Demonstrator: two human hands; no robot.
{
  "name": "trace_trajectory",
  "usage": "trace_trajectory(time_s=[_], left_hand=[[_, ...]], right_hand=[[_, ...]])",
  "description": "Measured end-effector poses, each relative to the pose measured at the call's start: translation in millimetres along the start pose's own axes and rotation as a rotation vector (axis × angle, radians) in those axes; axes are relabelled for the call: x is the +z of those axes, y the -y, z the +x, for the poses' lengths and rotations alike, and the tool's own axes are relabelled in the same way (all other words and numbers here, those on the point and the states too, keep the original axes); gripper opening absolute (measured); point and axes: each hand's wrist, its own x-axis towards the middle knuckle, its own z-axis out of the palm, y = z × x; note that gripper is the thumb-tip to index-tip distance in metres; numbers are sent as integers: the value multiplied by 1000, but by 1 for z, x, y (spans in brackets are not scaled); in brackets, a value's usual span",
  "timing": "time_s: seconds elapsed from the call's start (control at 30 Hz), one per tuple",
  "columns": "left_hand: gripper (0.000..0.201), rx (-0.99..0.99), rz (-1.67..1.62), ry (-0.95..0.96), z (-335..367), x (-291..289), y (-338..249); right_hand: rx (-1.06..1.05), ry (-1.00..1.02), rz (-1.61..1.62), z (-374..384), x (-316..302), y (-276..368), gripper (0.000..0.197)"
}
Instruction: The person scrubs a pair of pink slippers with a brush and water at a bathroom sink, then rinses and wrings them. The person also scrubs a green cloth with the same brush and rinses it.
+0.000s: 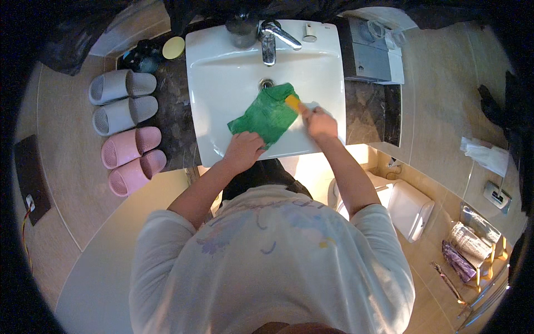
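A wet green cloth (266, 114) lies spread at a slant in the white sink (222, 72), its upper end beside the drain (267, 83). At its lower left edge my left hand (243, 151) presses and grips the cloth with curled fingers. My right hand (321, 123), slightly blurred, is closed around a small yellow tool (292, 102). The tool's exposed end touches the cloth near its upper right corner. My fingers hide the rest of it, and I cannot make out its exact kind.
Behind the cloth stands a chrome faucet (270, 42), with a dark bottle (241, 30) to its left and a small white dispenser (309, 32) to its right. Grey slippers (125, 114) and pink slippers (131, 147) hang left of the counter. A grey box (371, 55) sits right.
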Motion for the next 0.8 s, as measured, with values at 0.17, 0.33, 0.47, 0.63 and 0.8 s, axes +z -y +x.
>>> trace_trajectory(time_s=[0.17,0.33,0.47,0.63,0.8], left_hand=[[15,115,-82,-44,-12,-4,15],[13,132,-138,-50,-22,-12,17],[17,118,-116,0,-24,-21,16],[23,-162,-71,-170,-3,-6,-5],[30,-72,183,-93,-5,-2,-9]], right_hand=[[-252,-108,6,-3,-5,16,36],[-365,139,-180,-7,8,30,42],[-43,-146,54,24,5,-2,38],[-393,15,-42,-16,6,43,35],[-96,-139,7,30,32,-6,37]])
